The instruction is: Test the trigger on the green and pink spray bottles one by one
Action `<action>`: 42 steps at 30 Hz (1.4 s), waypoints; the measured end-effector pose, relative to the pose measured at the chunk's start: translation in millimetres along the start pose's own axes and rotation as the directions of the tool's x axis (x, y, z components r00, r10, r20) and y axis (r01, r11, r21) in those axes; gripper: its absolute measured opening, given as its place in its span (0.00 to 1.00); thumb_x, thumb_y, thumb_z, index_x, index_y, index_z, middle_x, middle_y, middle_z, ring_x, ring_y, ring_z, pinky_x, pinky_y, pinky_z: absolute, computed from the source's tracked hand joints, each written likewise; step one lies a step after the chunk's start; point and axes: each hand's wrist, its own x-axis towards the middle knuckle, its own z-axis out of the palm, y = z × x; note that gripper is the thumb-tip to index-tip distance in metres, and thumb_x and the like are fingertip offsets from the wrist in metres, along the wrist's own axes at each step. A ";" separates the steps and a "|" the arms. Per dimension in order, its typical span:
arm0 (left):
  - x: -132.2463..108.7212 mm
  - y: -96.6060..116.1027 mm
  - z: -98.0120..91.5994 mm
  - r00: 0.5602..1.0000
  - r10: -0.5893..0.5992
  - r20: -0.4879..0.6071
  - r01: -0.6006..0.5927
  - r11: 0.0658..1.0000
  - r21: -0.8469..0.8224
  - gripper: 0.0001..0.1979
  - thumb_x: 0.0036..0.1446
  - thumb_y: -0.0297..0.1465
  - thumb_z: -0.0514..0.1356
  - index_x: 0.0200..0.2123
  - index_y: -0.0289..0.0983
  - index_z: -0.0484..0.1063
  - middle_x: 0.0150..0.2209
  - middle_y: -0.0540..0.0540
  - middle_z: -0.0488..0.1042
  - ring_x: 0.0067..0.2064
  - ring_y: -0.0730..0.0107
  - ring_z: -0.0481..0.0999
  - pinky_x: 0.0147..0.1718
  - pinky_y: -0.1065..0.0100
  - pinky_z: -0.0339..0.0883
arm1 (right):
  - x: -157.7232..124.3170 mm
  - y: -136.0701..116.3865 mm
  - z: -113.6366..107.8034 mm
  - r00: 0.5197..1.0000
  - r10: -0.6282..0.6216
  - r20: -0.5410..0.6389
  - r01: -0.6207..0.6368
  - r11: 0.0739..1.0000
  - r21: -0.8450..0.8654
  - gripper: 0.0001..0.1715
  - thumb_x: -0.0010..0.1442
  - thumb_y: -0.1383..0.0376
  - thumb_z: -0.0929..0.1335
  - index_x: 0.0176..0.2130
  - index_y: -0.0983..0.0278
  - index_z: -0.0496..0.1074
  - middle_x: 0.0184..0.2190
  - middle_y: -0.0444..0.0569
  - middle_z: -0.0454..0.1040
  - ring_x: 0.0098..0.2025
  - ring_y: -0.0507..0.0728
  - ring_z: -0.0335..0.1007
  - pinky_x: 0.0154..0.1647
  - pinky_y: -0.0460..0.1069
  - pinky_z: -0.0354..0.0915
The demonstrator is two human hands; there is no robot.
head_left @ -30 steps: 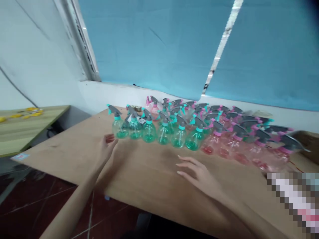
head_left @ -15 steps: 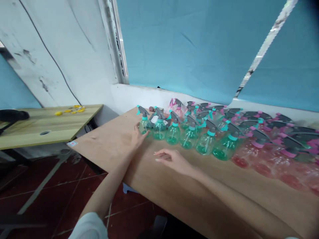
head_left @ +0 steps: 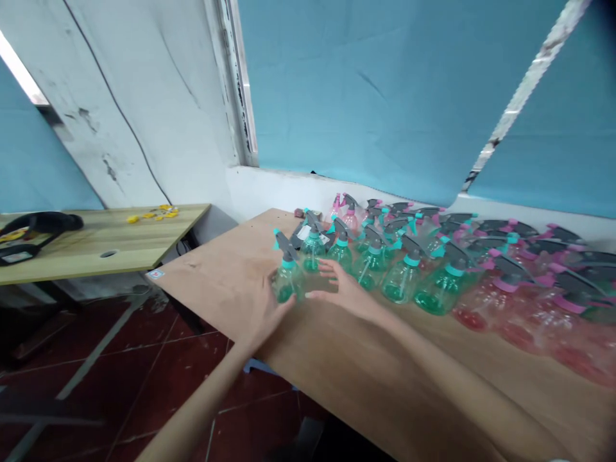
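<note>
A green spray bottle [head_left: 287, 280] with a grey and teal trigger head stands apart from the rows, near the left part of the brown table [head_left: 240, 269]. My left hand [head_left: 266, 312] is wrapped around its lower body from the left. My right hand [head_left: 342, 289] reaches in from the right with fingers spread, its fingertips beside the bottle. Behind stand several green spray bottles [head_left: 404, 276].
Several pink spray bottles [head_left: 510, 289] fill the right side of the table. A second wooden table [head_left: 96, 247] at the left carries yellow bits [head_left: 154, 212] and a black object [head_left: 33, 224]. Blue sheeting [head_left: 385, 96] covers the window behind. Red floor lies below.
My left hand has closed on the leftmost green bottle and drawn it out of the row toward me. My right hand has moved forward to the bottle's right side.
</note>
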 end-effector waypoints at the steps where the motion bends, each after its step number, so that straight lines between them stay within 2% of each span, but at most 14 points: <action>1: -17.0 12.6 6.5 0.999 0.029 0.041 -0.029 1.000 -0.008 0.31 0.53 0.35 0.62 0.57 0.35 0.54 0.53 0.36 0.63 0.53 0.54 0.66 0.50 0.52 0.64 | -5.8 -1.5 -5.7 1.000 -0.011 -0.006 0.011 1.000 -0.017 0.50 0.46 0.52 0.73 0.60 0.59 0.50 0.59 0.57 0.58 0.59 0.61 0.57 0.57 0.60 0.57; 4: -58.9 51.5 29.9 0.970 0.129 0.204 -0.121 0.991 -0.054 0.32 0.50 0.33 0.63 0.57 0.40 0.54 0.54 0.40 0.62 0.56 0.55 0.63 0.54 0.53 0.60 | -33.3 -9.5 -25.3 0.999 -0.047 -0.004 0.047 0.998 -0.047 0.53 0.44 0.52 0.74 0.61 0.58 0.47 0.60 0.55 0.57 0.60 0.63 0.55 0.57 0.61 0.57; 6: -74.9 73.2 46.2 0.922 0.189 0.338 -0.174 0.982 -0.075 0.31 0.51 0.34 0.62 0.57 0.38 0.53 0.54 0.37 0.61 0.57 0.53 0.61 0.55 0.50 0.58 | -56.2 -14.9 -37.9 0.998 -0.066 -0.013 0.066 0.997 -0.040 0.45 0.48 0.53 0.72 0.59 0.57 0.52 0.59 0.52 0.60 0.58 0.63 0.59 0.55 0.59 0.60; 8: -81.2 89.2 62.0 0.874 0.209 0.438 -0.192 0.978 -0.083 0.32 0.51 0.39 0.61 0.56 0.37 0.53 0.53 0.35 0.61 0.57 0.50 0.61 0.54 0.48 0.59 | -78.1 -17.3 -48.6 0.995 -0.066 -0.078 0.066 0.998 -0.002 0.34 0.53 0.55 0.70 0.56 0.56 0.58 0.57 0.50 0.63 0.57 0.62 0.61 0.54 0.57 0.62; 10: -80.5 100.2 77.2 0.832 0.243 0.498 -0.217 0.970 -0.111 0.33 0.51 0.41 0.62 0.55 0.37 0.53 0.53 0.36 0.61 0.56 0.49 0.62 0.53 0.46 0.59 | -96.4 -15.3 -57.3 0.983 -0.042 -0.179 0.050 0.998 0.043 0.27 0.55 0.56 0.68 0.53 0.56 0.61 0.54 0.49 0.65 0.55 0.61 0.62 0.53 0.57 0.63; 16: -71.1 120.4 122.4 0.747 0.368 0.553 -0.289 0.930 -0.228 0.34 0.49 0.44 0.62 0.54 0.37 0.52 0.51 0.36 0.61 0.55 0.49 0.63 0.52 0.44 0.60 | -127.9 4.7 -82.2 0.873 0.004 -0.487 0.013 0.999 0.031 0.20 0.56 0.58 0.68 0.48 0.58 0.65 0.50 0.50 0.69 0.52 0.61 0.66 0.52 0.59 0.63; 22: -65.2 136.0 164.9 0.669 0.478 0.569 -0.307 0.875 -0.373 0.36 0.50 0.43 0.63 0.56 0.39 0.49 0.54 0.37 0.58 0.57 0.51 0.60 0.54 0.46 0.58 | -147.5 22.0 -113.2 0.843 0.005 -0.537 0.035 0.997 0.065 0.16 0.59 0.62 0.65 0.48 0.58 0.63 0.47 0.49 0.69 0.47 0.57 0.69 0.49 0.57 0.66; 27: -51.8 144.7 181.4 0.594 0.500 0.631 -0.287 0.864 -0.414 0.36 0.49 0.41 0.64 0.57 0.38 0.51 0.54 0.36 0.60 0.57 0.49 0.60 0.54 0.45 0.56 | -161.1 29.2 -131.1 0.806 0.008 -0.593 -0.078 0.993 -0.093 0.22 0.57 0.58 0.67 0.50 0.58 0.61 0.43 0.50 0.69 0.42 0.58 0.69 0.45 0.57 0.66; 29: -43.7 149.4 177.1 0.582 0.515 0.629 -0.256 0.850 -0.460 0.33 0.51 0.38 0.62 0.57 0.39 0.51 0.56 0.37 0.59 0.59 0.49 0.58 0.56 0.45 0.54 | -165.5 31.4 -133.7 0.809 -0.012 -0.588 -0.102 0.982 -0.160 0.28 0.53 0.56 0.69 0.51 0.59 0.59 0.42 0.50 0.68 0.40 0.58 0.68 0.43 0.57 0.67; 32: -31.1 163.1 162.9 0.637 0.507 0.581 -0.161 0.824 -0.543 0.28 0.59 0.37 0.53 0.60 0.41 0.47 0.61 0.39 0.52 0.62 0.55 0.54 0.58 0.49 0.52 | -169.2 34.9 -132.8 0.800 -0.086 -0.594 -0.068 0.970 -0.232 0.36 0.47 0.55 0.72 0.51 0.61 0.58 0.46 0.52 0.65 0.46 0.61 0.65 0.47 0.59 0.64; 35: -21.5 183.7 152.9 0.600 0.488 0.634 -0.181 0.854 -0.487 0.38 0.53 0.38 0.60 0.62 0.43 0.43 0.64 0.40 0.47 0.64 0.52 0.48 0.60 0.48 0.46 | -167.0 39.2 -125.3 0.777 -0.109 -0.620 -0.040 0.975 -0.221 0.41 0.46 0.56 0.73 0.54 0.61 0.54 0.49 0.55 0.62 0.50 0.63 0.62 0.50 0.60 0.62; 37: -16.8 196.6 154.0 0.616 0.421 0.666 -0.174 0.897 -0.406 0.40 0.50 0.36 0.62 0.62 0.44 0.44 0.64 0.40 0.46 0.63 0.51 0.50 0.58 0.48 0.52 | -162.3 42.9 -116.9 0.756 -0.138 -0.640 -0.015 0.974 -0.227 0.41 0.48 0.60 0.70 0.56 0.61 0.50 0.51 0.56 0.60 0.51 0.63 0.61 0.50 0.60 0.62; 39: -12.5 204.9 160.0 0.634 0.419 0.650 -0.175 0.896 -0.408 0.35 0.50 0.32 0.62 0.59 0.43 0.50 0.62 0.40 0.50 0.61 0.52 0.56 0.55 0.51 0.57 | -156.4 46.3 -107.7 0.744 -0.215 -0.632 0.008 0.949 -0.314 0.41 0.49 0.63 0.67 0.58 0.62 0.48 0.53 0.58 0.57 0.55 0.64 0.57 0.53 0.62 0.60; 42: -6.6 207.1 169.1 0.681 0.477 0.556 -0.211 0.855 -0.474 0.27 0.50 0.29 0.61 0.54 0.40 0.57 0.56 0.41 0.60 0.56 0.57 0.63 0.54 0.54 0.58 | -148.0 48.3 -97.3 0.764 -0.311 -0.565 -0.011 0.869 -0.494 0.46 0.48 0.65 0.65 0.61 0.64 0.44 0.60 0.59 0.51 0.62 0.67 0.44 0.58 0.66 0.51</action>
